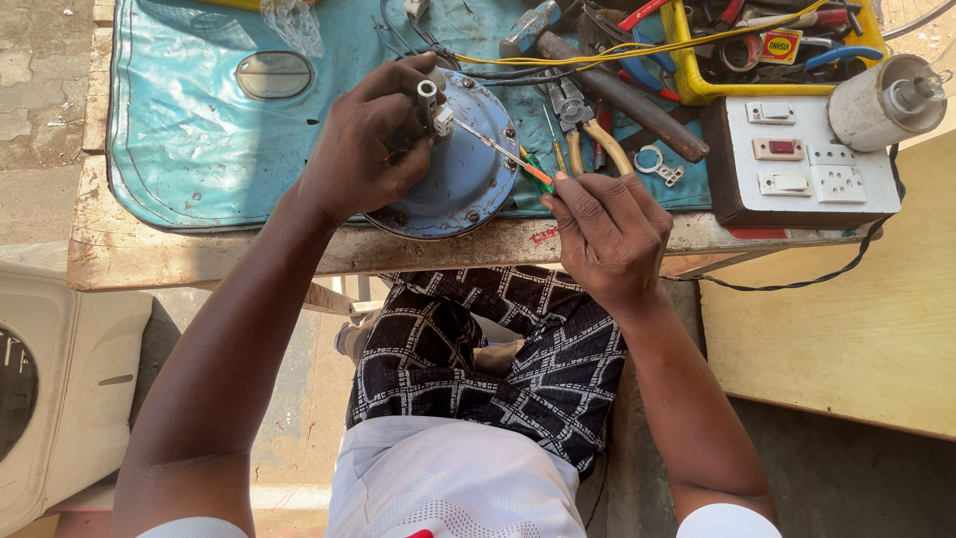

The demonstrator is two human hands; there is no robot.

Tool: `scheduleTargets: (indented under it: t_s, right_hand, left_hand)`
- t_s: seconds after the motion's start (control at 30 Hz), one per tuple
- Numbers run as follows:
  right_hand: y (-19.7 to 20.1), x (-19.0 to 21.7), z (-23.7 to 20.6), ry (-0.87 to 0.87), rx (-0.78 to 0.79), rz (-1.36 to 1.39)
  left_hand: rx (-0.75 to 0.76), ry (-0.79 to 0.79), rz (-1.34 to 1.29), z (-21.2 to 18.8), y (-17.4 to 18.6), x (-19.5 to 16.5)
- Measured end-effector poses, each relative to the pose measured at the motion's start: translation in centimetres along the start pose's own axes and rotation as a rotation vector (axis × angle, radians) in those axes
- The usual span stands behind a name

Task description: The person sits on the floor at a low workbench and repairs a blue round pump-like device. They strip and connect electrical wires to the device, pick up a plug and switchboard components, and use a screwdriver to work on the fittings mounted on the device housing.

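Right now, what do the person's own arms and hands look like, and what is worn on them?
Both arms are bare from the upper arm down. The left hand and right hand wear no gloves, rings or watch. Short white sleeves show at the bottom edge, one on each arm. No cables or markings are visible on either arm.

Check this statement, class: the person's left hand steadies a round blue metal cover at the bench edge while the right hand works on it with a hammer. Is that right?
One detail is wrong. The head view shows the right hand holding a thin screwdriver, not a hammer. The left hand does steady the round blue cover at the bench edge.
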State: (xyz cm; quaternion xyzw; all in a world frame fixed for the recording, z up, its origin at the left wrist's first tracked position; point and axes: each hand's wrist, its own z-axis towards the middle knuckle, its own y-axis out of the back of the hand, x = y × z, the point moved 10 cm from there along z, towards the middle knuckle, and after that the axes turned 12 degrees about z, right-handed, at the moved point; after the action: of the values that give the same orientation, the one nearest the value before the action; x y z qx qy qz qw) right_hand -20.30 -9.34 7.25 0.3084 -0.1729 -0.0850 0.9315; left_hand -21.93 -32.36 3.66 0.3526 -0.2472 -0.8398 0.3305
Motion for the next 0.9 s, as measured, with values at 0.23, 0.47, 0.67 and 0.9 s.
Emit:
scheduleTargets:
  t_s: [0.23,0.47,0.67,0.9]
  right_hand:
    - [-0.6,-0.4,0.9,-0.053,0.099,0.056]
    - [0.6,0.0,1.1,-0.023,0.002,0.044]
    - [0.5,0.2,0.9,0.02,0.0,0.007]
    - [0.4,0.4,0.8,0.035,-0.001,0.005]
  left_hand:
    - [0.005,0.001,0.006,0.1,0.1,0.0]
    - [0.01,0.004,0.008,0.2,0.1,0.0]
    - [0.019,0.014,-0.004,0.2,0.0,0.1]
    - [0.007,0.009,0.008,0.0,0.1,0.1]
